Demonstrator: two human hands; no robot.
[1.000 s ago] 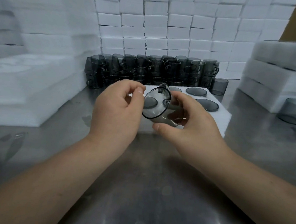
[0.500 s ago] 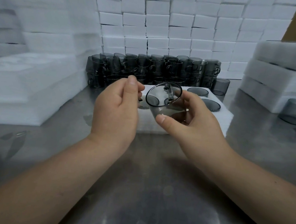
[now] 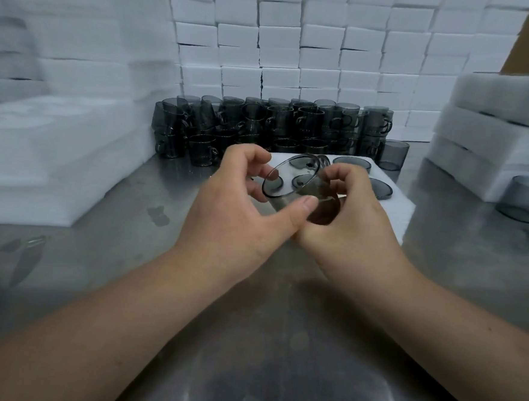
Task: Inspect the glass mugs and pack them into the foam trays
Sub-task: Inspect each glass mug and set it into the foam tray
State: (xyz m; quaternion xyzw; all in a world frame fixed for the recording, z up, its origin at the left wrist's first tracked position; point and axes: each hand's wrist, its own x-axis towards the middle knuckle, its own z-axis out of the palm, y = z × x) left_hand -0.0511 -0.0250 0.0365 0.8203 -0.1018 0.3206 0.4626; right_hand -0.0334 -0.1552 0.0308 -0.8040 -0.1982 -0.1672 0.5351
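Smoked glass mug [image 3: 292,183] held tilted between left hand [image 3: 234,210] and right hand [image 3: 348,234], above steel table [image 3: 278,342], rim turned toward camera. Foam tray [image 3: 401,214] seen just behind. Dark mugs [image 3: 275,122] stacked further back, against white foam blocks [image 3: 299,46].

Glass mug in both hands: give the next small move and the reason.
Probably tip the glass mug upright and lower it toward the foam tray. The left hand and right hand both hold it, its mouth tilted toward the camera, just above the tray, where other mugs already sit.
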